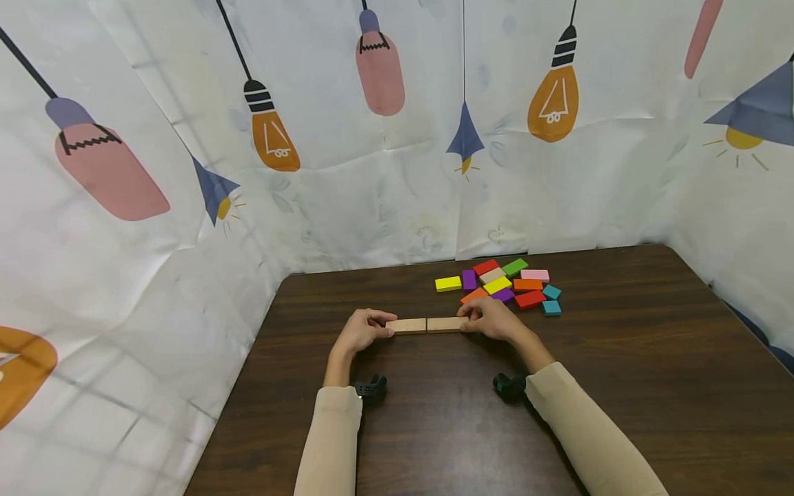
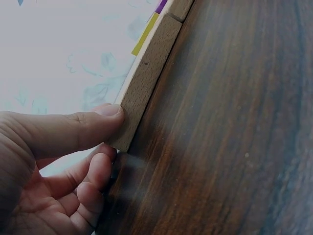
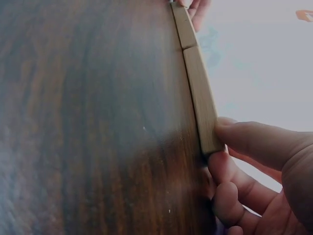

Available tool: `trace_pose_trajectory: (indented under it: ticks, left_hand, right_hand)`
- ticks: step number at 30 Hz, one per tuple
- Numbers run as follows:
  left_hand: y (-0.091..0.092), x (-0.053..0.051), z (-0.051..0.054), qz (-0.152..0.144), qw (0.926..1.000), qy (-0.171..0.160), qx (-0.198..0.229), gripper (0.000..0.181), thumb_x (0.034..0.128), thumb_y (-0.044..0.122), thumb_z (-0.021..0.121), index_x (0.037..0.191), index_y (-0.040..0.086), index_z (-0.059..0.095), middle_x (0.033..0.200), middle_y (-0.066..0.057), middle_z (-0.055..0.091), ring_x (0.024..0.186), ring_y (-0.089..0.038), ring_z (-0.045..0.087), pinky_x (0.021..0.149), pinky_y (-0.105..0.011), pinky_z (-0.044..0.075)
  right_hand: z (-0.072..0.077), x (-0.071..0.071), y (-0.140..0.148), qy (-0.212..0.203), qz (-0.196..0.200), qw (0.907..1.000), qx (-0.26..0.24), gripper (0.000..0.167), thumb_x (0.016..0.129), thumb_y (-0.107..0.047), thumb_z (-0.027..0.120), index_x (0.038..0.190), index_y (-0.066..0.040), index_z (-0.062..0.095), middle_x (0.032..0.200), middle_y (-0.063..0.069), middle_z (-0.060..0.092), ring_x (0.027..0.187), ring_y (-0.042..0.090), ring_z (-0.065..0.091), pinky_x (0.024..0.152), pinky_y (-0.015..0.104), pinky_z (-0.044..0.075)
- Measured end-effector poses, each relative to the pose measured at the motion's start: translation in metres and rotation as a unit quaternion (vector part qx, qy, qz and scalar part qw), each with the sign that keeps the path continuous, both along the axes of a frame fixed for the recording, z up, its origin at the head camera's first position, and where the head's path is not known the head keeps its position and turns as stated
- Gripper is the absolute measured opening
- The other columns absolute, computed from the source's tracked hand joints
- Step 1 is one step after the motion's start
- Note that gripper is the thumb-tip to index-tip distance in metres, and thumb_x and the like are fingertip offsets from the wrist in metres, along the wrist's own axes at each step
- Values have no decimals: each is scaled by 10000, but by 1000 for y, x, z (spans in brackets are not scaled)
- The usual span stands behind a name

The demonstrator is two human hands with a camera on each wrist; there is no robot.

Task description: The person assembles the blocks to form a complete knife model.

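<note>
Two plain wooden blocks lie end to end in one line on the dark table, the left block (image 1: 407, 326) meeting the right block (image 1: 446, 324) at a thin seam. My left hand (image 1: 362, 331) pinches the outer end of the left block; in the left wrist view the thumb of the left hand (image 2: 58, 161) lies on that block (image 2: 149, 73). The outer end of the right block is pinched by my right hand (image 1: 493, 321). The right wrist view shows the right hand (image 3: 269, 171) with its thumb against the block (image 3: 201, 103).
Behind the right hand lies a loose group of coloured blocks, among them a yellow block (image 1: 448, 284), a green block (image 1: 515, 267), a red block (image 1: 530, 300) and a blue block (image 1: 551, 308). A patterned cloth (image 1: 384, 172) hangs behind the brown table (image 1: 620, 386).
</note>
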State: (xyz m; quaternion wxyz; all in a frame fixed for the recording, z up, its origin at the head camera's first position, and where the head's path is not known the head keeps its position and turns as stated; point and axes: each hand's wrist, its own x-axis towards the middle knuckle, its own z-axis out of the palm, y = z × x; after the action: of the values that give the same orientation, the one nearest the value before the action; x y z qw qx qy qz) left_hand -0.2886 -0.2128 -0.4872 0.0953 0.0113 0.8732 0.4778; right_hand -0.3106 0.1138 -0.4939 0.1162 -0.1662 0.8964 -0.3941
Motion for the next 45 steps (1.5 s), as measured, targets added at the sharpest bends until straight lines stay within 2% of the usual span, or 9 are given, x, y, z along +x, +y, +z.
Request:
trace_pose_trajectory:
  ticks: [11, 31, 40, 45]
  left_hand:
    - [-1, 0, -1, -60, 10000, 48, -25, 252, 878, 98, 807, 1115, 183, 808, 1081, -74, 639, 835, -206, 549, 734, -321, 468]
    - [-1, 0, -2, -77, 9998, 132, -129, 241, 900, 106, 785, 1130, 179, 803, 1113, -75, 641, 865, -207, 562, 750, -325, 476]
    - [-6, 2, 0, -91, 9994, 170, -293, 243, 913, 110, 773, 1146, 173, 797, 1134, -81, 641, 906, -212, 553, 769, -339, 478]
    - [-11, 1, 0, -118, 9991, 178, -361, 237, 933, 143, 758, 1163, 189, 791, 1157, -74, 641, 925, -206, 569, 801, -361, 495]
  right_hand:
    - [-1, 2, 2, -59, 32, 10000, 9, 258, 914, -177, 783, 1159, -105, 747, 800, 28, 618, 691, 176, 527, 655, 302, 434]
    - [-3, 3, -1, 109, 121, 9999, 39, 252, 928, -173, 768, 1169, -104, 747, 789, 27, 628, 682, 166, 526, 656, 295, 434]
    - [-4, 3, -5, 85, 228, 9997, 52, 259, 942, -158, 743, 1190, -90, 726, 819, 30, 644, 686, 158, 523, 640, 293, 429]
    - [-2, 4, -8, -32, 137, 9999, 8, 255, 942, -129, 734, 1187, -66, 710, 850, 40, 667, 705, 160, 537, 649, 291, 439]
